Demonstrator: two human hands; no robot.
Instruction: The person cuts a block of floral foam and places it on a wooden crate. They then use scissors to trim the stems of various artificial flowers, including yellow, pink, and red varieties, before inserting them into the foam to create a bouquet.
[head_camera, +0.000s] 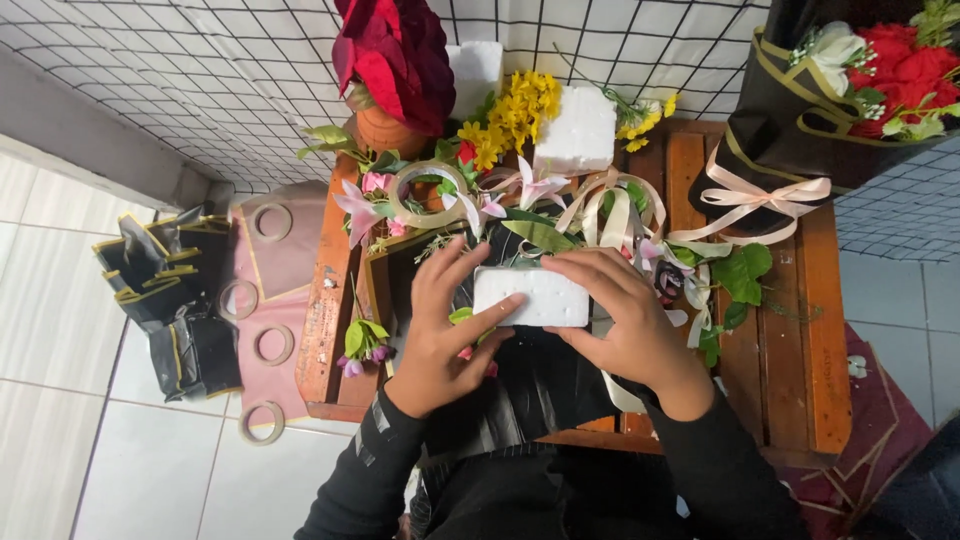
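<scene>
White foam block (530, 297) held over black wrap (540, 385) on wooden table (815, 330). Looks light, stiff, crumbly, so best gripped at the ends. Left hand (440, 335) and right hand (625, 315) both closed on it, one per end.

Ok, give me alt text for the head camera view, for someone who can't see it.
Two hands, left hand and right hand, hold a white foam block over a wooden table strewn with artificial flowers and ribbon.
</scene>
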